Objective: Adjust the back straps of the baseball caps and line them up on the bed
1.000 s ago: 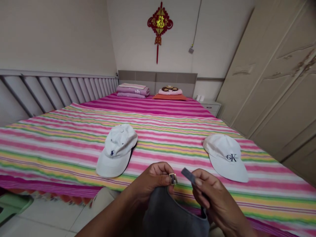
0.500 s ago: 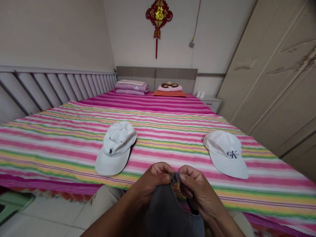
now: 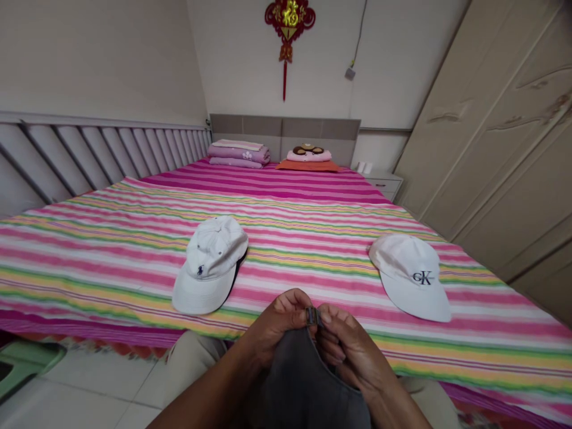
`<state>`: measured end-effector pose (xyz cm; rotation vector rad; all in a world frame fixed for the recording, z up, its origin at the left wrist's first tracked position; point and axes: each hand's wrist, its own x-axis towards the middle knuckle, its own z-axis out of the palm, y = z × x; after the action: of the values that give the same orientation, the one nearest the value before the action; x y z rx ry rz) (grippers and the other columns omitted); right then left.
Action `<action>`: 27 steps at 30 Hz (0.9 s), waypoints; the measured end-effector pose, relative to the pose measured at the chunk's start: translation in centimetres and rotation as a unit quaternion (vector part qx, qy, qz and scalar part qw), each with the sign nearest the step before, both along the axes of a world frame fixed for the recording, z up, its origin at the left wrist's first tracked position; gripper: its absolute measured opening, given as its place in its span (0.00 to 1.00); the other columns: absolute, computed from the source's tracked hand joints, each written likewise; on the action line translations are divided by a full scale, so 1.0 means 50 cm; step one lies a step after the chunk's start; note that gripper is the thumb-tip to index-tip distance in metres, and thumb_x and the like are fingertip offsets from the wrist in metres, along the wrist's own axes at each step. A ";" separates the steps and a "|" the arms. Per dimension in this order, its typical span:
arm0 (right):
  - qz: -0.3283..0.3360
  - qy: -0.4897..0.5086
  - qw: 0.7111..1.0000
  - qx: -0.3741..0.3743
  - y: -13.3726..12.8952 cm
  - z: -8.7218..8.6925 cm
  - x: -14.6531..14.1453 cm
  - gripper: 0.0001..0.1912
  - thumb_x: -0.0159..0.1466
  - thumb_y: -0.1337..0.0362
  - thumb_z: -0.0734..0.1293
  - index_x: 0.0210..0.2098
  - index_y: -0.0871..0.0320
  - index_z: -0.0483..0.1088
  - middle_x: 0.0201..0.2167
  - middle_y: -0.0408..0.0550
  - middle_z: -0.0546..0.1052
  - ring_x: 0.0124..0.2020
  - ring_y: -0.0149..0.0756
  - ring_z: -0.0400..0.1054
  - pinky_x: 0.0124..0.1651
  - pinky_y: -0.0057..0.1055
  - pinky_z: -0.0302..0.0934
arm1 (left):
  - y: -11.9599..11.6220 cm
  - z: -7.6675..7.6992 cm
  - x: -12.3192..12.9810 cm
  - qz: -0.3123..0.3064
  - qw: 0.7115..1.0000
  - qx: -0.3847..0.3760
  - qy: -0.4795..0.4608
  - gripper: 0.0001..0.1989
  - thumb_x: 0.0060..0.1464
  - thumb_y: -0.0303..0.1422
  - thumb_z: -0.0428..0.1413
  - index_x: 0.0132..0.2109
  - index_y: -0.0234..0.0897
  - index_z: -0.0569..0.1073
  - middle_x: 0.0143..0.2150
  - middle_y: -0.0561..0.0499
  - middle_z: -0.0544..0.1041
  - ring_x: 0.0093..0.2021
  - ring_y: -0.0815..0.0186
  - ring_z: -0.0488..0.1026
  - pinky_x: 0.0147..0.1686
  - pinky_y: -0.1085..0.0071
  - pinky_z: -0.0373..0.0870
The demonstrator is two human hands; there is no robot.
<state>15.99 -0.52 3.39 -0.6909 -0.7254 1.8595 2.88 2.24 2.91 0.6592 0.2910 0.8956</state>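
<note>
A bedroom with pale walls holds a wide bed spread with a pink, white, yellow and green striped cloth sheet [image 3: 308,262], its grey-brown panelled headboard [image 3: 245,126] against the far wall. Folded purple bedding [image 3: 239,156] lies at the head, and a red and gold knotted ornament [image 3: 289,27] hangs above.

At the near edge of the bed, over the person's lap, is a dark grey fabric cap [image 3: 313,387], held between both hands. The left hand [image 3: 281,319] grasps it beside a small square metal buckle [image 3: 311,316], thumb and fingers pinched together. The right hand [image 3: 351,339] has its fingertips closed at the buckle's other side, on the cap's dark grey strap; how far that passes through is too small to tell.

Beyond the hands, on the sheet, a white cloth cap with a small dark rider emblem [image 3: 212,262] lies to the left, and a white cloth cap with dark CK lettering [image 3: 409,277] to the right, well apart.
</note>
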 end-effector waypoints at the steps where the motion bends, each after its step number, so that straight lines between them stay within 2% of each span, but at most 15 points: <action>1: 0.001 -0.003 1.000 -0.002 -0.001 0.001 0.000 0.17 0.48 0.58 0.71 0.20 0.59 0.60 0.10 0.31 0.54 0.10 0.16 0.38 0.13 0.18 0.34 | 0.000 0.001 0.000 0.004 1.000 -0.001 0.006 0.10 0.37 0.28 0.64 0.29 0.31 0.70 0.21 0.50 0.75 0.20 0.73 0.71 0.21 0.81 0.66; 9: 0.008 -0.019 1.000 0.018 -0.004 0.005 0.002 0.15 0.48 0.57 0.71 0.19 0.60 0.63 0.07 0.31 0.55 0.09 0.17 0.39 0.14 0.19 0.34 | -0.001 -0.007 -0.003 -0.002 1.000 -0.019 0.016 0.10 0.37 0.27 0.64 0.29 0.32 0.71 0.21 0.51 0.75 0.20 0.73 0.71 0.21 0.81 0.66; 15: -0.032 -0.038 0.998 0.031 -0.009 0.010 0.001 0.13 0.47 0.59 0.72 0.21 0.62 0.66 0.12 0.39 0.66 0.10 0.17 0.42 0.15 0.19 0.34 | -0.003 -0.011 -0.005 0.001 0.999 -0.009 0.038 0.10 0.37 0.27 0.63 0.30 0.31 0.71 0.22 0.49 0.76 0.21 0.72 0.72 0.23 0.80 0.67; 20: -0.049 -0.066 0.995 0.049 -0.014 0.017 0.006 0.11 0.47 0.62 0.71 0.27 0.63 0.71 0.19 0.45 0.72 0.14 0.21 0.53 0.18 0.21 0.45 | -0.003 -0.013 -0.010 0.009 1.000 -0.017 0.022 0.10 0.37 0.27 0.63 0.30 0.31 0.71 0.21 0.50 0.75 0.21 0.72 0.72 0.22 0.81 0.66; 27: -0.076 -0.077 0.991 0.077 -0.016 0.014 0.003 0.12 0.48 0.64 0.72 0.26 0.59 0.64 0.17 0.40 0.71 0.16 0.24 0.59 0.20 0.21 0.48 | -0.004 -0.009 -0.012 -0.002 0.999 0.003 0.050 0.13 0.35 0.28 0.64 0.29 0.30 0.70 0.22 0.50 0.75 0.21 0.72 0.71 0.23 0.79 0.67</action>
<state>16.12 -1.31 4.11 -0.7742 -0.8812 1.6053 2.28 2.04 2.49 0.7112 0.3774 0.8618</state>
